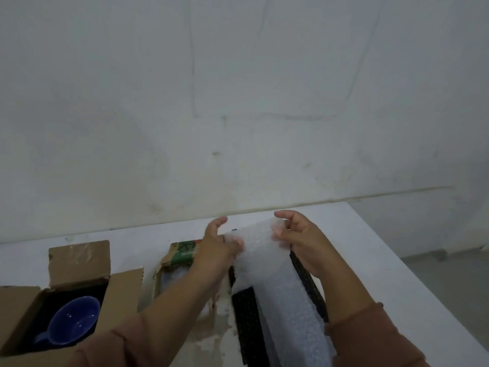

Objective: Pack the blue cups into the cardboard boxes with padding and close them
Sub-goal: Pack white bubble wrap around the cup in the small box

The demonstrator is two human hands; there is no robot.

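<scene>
A blue cup (75, 323) sits inside an open cardboard box (25, 311) at the lower left, on dark padding. A second open cardboard box (182, 254) with green print lies behind my left forearm; its inside is mostly hidden. A long strip of white bubble wrap (280, 295) runs from the bottom of the view up to both hands. My left hand (218, 243) grips its left upper edge. My right hand (296, 234) pinches its right upper corner. Black netted padding (247, 321) lies under the bubble wrap.
Everything rests on a white table (370, 260) against a pale wall. The table's right edge drops to a grey floor (449, 282). The left box's flaps (79, 260) stand upright.
</scene>
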